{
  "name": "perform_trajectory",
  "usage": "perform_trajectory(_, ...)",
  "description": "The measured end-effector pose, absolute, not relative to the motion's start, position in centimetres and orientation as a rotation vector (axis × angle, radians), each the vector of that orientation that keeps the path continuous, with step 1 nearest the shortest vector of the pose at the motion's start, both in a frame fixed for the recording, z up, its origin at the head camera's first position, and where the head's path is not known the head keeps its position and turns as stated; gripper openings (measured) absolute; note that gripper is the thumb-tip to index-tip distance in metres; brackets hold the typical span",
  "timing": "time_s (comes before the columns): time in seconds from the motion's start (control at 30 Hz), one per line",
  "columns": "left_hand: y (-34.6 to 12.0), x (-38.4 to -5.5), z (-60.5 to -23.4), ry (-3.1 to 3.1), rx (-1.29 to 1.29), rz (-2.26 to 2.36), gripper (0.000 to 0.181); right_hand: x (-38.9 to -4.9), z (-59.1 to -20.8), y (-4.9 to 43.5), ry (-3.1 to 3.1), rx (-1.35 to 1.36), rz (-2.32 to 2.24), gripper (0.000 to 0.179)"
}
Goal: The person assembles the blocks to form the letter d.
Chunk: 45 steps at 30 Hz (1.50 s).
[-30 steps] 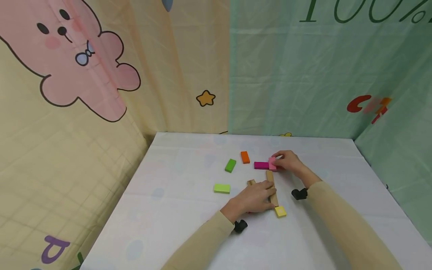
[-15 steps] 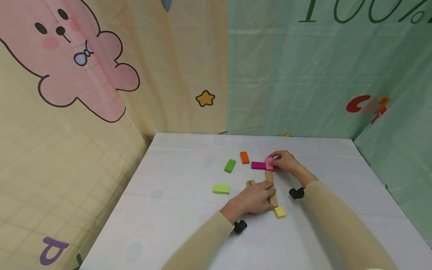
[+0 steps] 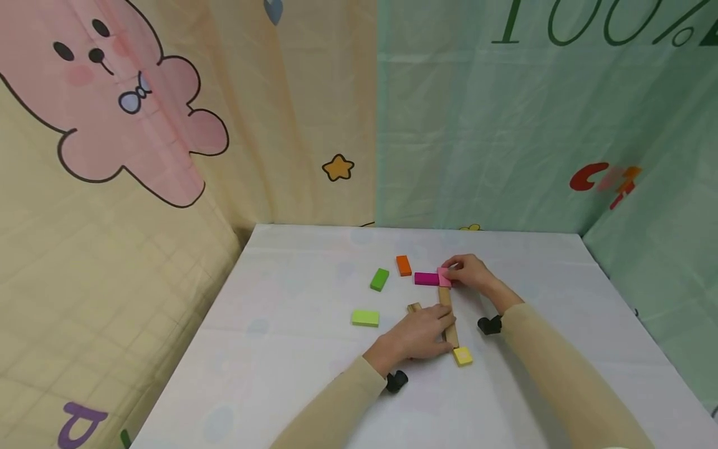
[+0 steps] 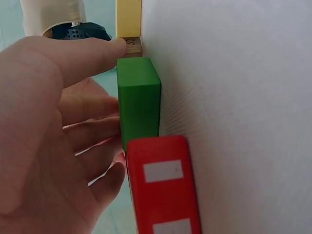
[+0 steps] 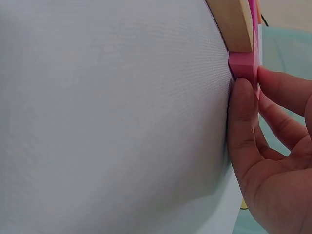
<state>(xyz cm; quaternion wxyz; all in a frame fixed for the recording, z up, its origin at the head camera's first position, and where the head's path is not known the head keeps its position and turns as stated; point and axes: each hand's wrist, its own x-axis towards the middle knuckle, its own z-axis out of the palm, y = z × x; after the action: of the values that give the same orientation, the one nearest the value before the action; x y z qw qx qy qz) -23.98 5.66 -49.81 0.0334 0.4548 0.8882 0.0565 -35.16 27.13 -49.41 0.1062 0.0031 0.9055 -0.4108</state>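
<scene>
My right hand (image 3: 471, 272) pinches a pink block (image 3: 444, 277) between thumb and fingers, at the far end of a long wooden block (image 3: 445, 296). In the right wrist view the pink block (image 5: 243, 66) meets the end of the wooden block (image 5: 235, 24). A magenta block (image 3: 426, 279) lies against the pink one's left. My left hand (image 3: 417, 333) rests on the wooden block with fingers extended, its thumb near the yellow block (image 3: 462, 357). In the left wrist view, a green block (image 4: 139, 105) and a red block (image 4: 163, 185) with white patches lie beside the fingers.
An orange block (image 3: 404, 265), a green block (image 3: 379, 280) and a lime block (image 3: 365, 318) lie to the left on the white table (image 3: 269, 374). Another wooden piece (image 3: 414, 307) shows beside my left hand. Printed curtains stand behind the table and at its sides.
My right hand has shifted slightly left with the pink block, and the magenta block has moved left along with it. The left hand stays on the wooden block. The head view has tilted slightly.
</scene>
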Motion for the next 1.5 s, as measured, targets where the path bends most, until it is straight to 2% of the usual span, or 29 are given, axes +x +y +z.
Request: perform_trajectory(1.5, 5.47, -23.90, -49.90, 2.738, 1.452, 0.145, 0.062, -34.52, -49.48, 26.93, 2.646, 0.036, -1.272, 0.033)
